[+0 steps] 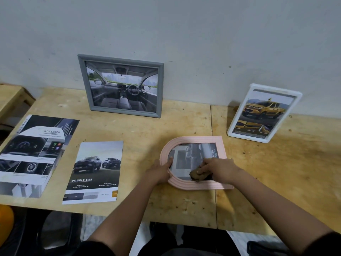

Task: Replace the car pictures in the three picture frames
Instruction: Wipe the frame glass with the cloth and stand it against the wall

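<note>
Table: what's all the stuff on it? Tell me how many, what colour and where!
grey frame: 1, grey, standing upright at the back
white frame: 1, white, leaning at the back right
pink frame: 1, pink, lying flat, front centre
car prints: 2, loose, flat on the left
brown wad: 1, brown, on the pink frame's glass
table: 1, light wood
left hand: 1, holds the pink frame's arched end
right hand: 1, grips the brown wad
</note>
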